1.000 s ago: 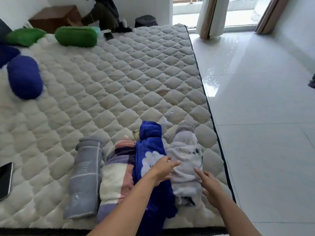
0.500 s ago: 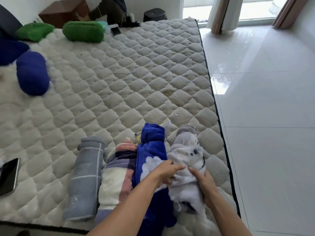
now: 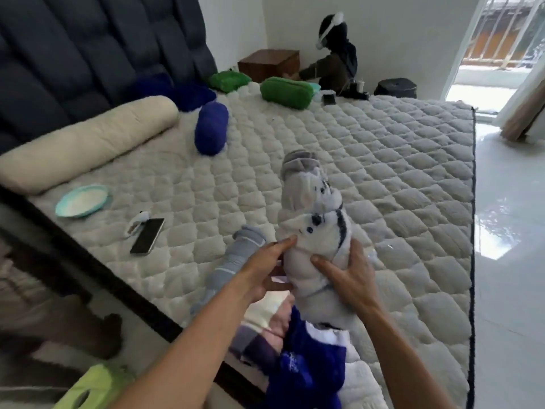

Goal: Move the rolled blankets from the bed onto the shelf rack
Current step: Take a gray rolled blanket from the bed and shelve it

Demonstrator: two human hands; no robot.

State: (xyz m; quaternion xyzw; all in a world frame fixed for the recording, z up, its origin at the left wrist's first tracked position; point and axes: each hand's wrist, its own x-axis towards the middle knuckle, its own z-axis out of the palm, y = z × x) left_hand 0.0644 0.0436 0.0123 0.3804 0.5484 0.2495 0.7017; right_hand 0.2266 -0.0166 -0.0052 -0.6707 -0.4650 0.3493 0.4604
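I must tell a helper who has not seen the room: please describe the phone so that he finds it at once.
Start at the big quilted bed. Near its left edge, below the round pale blue plate, lies the phone, flat with its dark screen up. It is the only thin black slab there; the small white thing beside it is not.

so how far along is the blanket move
Nothing looks shelved yet; no shelf rack is in view. In hand: the white-and-grey rolled blanket, gripped by the left hand and right hand above the mattress. Left: the grey roll, striped roll and blue roll.
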